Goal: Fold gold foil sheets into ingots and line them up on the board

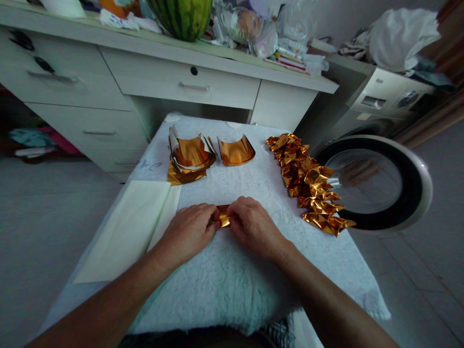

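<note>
Between my two hands, low over the cloth-covered table, is a small piece of gold foil paper [224, 216], partly rolled or folded. My left hand [194, 227] grips its left end, and my right hand [252, 224] pinches the right end. Fingers hide most of the paper, so its full shape cannot be seen. Beyond my hands lies a curled gold sheet [236, 151]. A stack of curled gold foil sheets [192, 152] with pale edges rests left of it. Along the right side runs a row of folded gold foil pieces [315, 193].
Pale paper sheets [119, 232] lie on the left of the table [232, 270]. The open round door [377, 181] of a washing machine [380, 96] stands close on the right. Behind, a white drawer desk [181, 79] carries a watermelon [181, 17] and plastic bags.
</note>
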Motion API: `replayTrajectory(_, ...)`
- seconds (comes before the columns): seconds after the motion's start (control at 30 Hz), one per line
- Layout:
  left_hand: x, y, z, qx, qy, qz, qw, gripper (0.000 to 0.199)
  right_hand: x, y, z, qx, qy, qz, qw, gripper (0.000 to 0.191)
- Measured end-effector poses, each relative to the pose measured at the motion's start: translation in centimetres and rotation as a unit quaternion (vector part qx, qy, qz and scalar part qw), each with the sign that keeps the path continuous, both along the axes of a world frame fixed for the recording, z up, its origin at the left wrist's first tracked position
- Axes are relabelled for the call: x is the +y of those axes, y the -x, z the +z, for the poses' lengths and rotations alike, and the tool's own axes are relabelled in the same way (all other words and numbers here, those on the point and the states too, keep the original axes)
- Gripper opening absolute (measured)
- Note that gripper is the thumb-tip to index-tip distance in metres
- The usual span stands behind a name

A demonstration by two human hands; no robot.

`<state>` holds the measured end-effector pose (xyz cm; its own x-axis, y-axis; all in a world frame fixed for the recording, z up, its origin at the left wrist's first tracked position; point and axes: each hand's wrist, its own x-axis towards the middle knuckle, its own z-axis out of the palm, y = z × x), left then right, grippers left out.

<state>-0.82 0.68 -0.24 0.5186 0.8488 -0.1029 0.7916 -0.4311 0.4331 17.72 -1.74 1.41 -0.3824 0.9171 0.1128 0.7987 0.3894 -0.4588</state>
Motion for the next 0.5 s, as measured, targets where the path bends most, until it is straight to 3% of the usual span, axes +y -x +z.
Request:
replayTrajectory(0.2, -0.1, 0.0, 0.3, -0.006, -0.002, 0.01, 1.0, 0.004, 0.5, 0.2, -2.5, -0.019, -0.007, -0.006, 1.0, 0.011)
replayTrajectory(0.5, -0.2, -0.2, -0.1, 0.003, 0.0, 0.03, 1.0, 0.013, 0.0, 0.2, -2.5, -0.002, -0.005, -0.016, 1.0, 0.016)
